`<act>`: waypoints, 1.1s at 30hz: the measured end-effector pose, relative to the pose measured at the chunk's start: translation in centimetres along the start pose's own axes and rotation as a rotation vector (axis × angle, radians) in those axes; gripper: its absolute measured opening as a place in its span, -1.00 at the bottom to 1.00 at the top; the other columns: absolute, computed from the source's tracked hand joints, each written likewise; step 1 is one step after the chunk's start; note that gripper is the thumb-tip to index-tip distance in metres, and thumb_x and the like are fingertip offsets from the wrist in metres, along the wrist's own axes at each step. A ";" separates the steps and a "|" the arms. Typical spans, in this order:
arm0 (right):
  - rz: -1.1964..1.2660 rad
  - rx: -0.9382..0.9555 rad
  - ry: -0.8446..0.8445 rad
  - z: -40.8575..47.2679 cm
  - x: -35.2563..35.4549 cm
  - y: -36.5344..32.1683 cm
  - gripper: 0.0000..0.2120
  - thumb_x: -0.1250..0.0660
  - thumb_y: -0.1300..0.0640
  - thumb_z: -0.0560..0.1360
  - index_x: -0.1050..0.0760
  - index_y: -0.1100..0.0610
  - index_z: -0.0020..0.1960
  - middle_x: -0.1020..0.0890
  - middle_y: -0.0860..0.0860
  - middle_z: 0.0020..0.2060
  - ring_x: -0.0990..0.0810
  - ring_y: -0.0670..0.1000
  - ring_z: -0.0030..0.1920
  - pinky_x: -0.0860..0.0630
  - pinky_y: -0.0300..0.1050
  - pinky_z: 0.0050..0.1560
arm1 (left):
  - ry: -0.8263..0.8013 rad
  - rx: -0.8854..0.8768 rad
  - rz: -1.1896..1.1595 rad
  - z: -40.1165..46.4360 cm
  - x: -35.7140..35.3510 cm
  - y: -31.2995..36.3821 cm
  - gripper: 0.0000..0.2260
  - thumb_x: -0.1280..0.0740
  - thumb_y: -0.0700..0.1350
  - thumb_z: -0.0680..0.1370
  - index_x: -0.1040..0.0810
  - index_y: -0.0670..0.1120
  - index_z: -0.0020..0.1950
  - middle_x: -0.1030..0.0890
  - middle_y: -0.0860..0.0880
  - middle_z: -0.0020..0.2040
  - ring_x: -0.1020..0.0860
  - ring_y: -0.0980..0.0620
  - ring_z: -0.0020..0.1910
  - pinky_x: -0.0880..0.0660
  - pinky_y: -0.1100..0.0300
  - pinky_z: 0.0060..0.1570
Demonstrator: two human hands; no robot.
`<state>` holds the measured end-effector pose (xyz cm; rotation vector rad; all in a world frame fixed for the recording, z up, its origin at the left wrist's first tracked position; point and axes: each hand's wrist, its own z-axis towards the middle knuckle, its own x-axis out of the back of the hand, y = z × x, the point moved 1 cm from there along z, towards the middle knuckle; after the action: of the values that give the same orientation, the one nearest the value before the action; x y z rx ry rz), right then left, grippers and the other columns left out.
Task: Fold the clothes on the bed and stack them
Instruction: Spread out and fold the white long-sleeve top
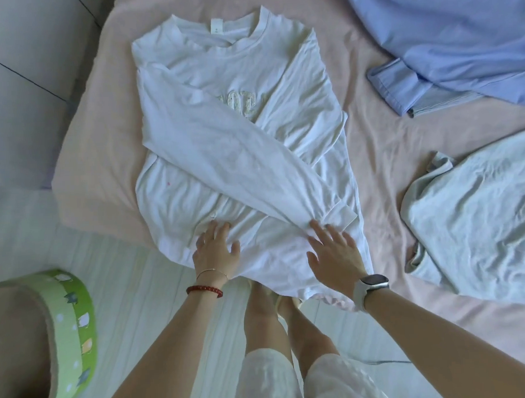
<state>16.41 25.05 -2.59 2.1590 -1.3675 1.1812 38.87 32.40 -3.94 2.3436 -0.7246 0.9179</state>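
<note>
White long-sleeved cotton shirt [241, 146] lies face up on the pink-sheeted bed [381, 153], both sleeves folded across its chest. Left hand [216, 251] and right hand [334, 250] rest flat on its hem, fingers spread, gripping nothing. Right of the shirt: blue striped shirt [446, 43], pale grey garment [476, 221].
</note>
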 end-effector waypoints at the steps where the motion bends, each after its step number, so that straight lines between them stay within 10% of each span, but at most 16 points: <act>1: 0.011 -0.034 0.038 0.7 0.9 -0.4 -0.61 -0.02 -0.03 0.58 -0.33 0.03 0.36 -0.23 -0.02 0.46 -0.24 0.06 0.40 -0.11 0.03 0.32 | 0.070 -0.012 -0.016 0.3 0.9 0.2 -0.69 -0.18 -0.03 0.57 -0.44 -0.04 0.30 -0.36 -0.07 0.39 -0.30 -0.14 0.33 -0.39 -0.01 0.17; 6: 0.060 -0.034 0.188 5.5 7.3 -2.3 -0.68 -0.06 0.00 0.57 -0.45 0.05 0.23 -0.56 0.00 0.13 -0.41 0.08 0.19 -0.22 0.01 0.15 | 0.261 -0.036 -0.054 4.3 7.4 1.9 -0.79 -0.18 -0.11 0.56 -0.55 -0.10 0.11 -0.52 -0.11 0.14 -0.41 -0.13 0.14 -0.32 0.05 0.06; 18: 0.059 -0.132 0.400 26.2 21.7 1.7 -0.52 -0.10 0.13 0.59 -0.12 0.14 0.48 -0.19 0.10 0.45 -0.17 0.13 0.41 -0.25 0.08 0.28 | 0.344 -0.119 0.082 26.9 23.4 4.9 -0.45 -0.23 0.00 0.56 -0.13 -0.08 0.49 -0.06 -0.11 0.52 -0.07 -0.17 0.45 -0.26 -0.13 0.28; 24: 0.395 -0.322 0.272 33.0 22.6 2.9 -0.41 -0.02 0.04 0.61 0.21 0.09 0.52 0.19 0.14 0.51 0.18 0.14 0.50 0.08 0.14 0.44 | 0.245 -0.046 0.118 34.1 24.8 5.3 -0.14 -0.30 0.20 0.46 0.20 0.01 0.52 0.14 -0.13 0.53 0.12 -0.17 0.49 0.00 -0.21 0.37; 33: 0.579 -0.383 0.429 36.7 23.5 2.7 -0.50 -0.02 0.15 0.59 -0.02 0.17 0.50 -0.13 0.10 0.49 -0.09 0.15 0.47 -0.06 0.07 0.44 | 0.455 -0.173 0.038 37.3 26.5 5.3 -0.43 -0.35 0.09 0.47 -0.31 -0.12 0.39 -0.44 -0.22 0.28 -0.34 -0.25 0.27 -0.22 -0.10 0.27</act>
<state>36.02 -13.75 -6.76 1.1917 -1.8733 1.3299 68.83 -2.45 -7.12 1.8788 -0.6302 1.2909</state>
